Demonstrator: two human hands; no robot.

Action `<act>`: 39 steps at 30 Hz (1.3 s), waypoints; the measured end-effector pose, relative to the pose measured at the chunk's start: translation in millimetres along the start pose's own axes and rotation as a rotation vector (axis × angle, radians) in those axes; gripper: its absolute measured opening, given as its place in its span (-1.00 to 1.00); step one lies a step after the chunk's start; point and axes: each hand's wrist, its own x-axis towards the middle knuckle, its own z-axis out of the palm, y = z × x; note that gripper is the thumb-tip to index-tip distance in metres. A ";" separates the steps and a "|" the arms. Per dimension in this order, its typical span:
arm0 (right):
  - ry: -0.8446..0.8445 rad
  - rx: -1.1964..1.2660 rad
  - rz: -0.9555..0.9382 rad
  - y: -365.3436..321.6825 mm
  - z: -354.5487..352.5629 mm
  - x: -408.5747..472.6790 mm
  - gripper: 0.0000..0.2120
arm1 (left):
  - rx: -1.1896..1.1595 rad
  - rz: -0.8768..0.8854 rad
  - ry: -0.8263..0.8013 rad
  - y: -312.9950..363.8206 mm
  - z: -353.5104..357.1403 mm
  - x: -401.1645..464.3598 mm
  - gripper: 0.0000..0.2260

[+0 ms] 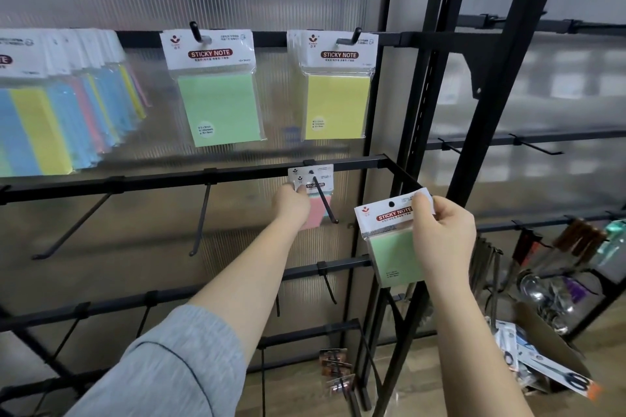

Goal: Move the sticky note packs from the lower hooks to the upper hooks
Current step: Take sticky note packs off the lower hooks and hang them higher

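Head view shows the right hand (442,240) pinching the white printed header card of a pale green sticky note pack in a clear plastic sleeve (394,240), thumb over the card's upper right corner and fingers curled behind. Held by the card, the pack hangs free in front of the rack with its punched hole uncovered, which should make it easy to thread onto a peg.

Further left, the left hand (292,203) reaches to the remaining small stack of packs, a pink one in front (316,200), on the black metal lower hook (325,200). Its fingers close on the left edge of the header cards, probably to slide the next pack along the peg. That hook slopes down towards the viewer, so packs must be drawn forward to its tip.

On the upper rail, a green sticky note pack (218,91) and a yellow sticky note pack (337,91) already hang from short black upper hooks (196,32); several multicoloured packs (61,105) crowd the left. I judge the held pack belongs up there.
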 end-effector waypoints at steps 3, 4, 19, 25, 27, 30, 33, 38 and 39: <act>0.025 0.001 0.007 -2.4 -1.1 -3.0 -0.61 | 0.072 0.128 0.024 -2.2 -3.4 -14.5 -0.77; 0.029 0.006 0.010 -4.1 -1.7 -4.8 -0.61 | 0.083 0.160 0.030 -2.8 -5.2 -21.0 -0.79; 0.192 0.032 0.066 -23.3 -23.7 -39.5 -0.58 | 0.101 0.331 -0.086 -13.9 -31.7 -96.8 -0.72; 0.255 0.093 0.085 -29.2 -29.4 -53.1 -0.59 | 0.081 0.419 -0.119 1.9 -55.9 -103.1 -0.70; 0.257 0.102 0.077 -32.0 -27.7 -58.4 -0.58 | 0.101 0.435 -0.099 6.3 -67.5 -103.2 -0.70; 0.228 0.118 0.061 -34.9 -23.7 -65.9 -0.59 | 0.181 0.448 -0.054 7.4 -89.4 -100.4 -0.70; 0.193 0.133 0.031 -41.8 -14.8 -73.4 -0.60 | 0.232 0.448 0.021 5.0 -116.8 -94.1 -0.71; 0.095 0.107 -0.052 -60.3 12.9 -80.4 -0.65 | 0.218 0.398 0.124 -7.8 -161.7 -84.9 -0.73; 0.073 0.115 -0.054 -63.6 20.2 -80.7 -0.65 | 0.216 0.392 0.140 -9.7 -170.0 -86.0 -0.73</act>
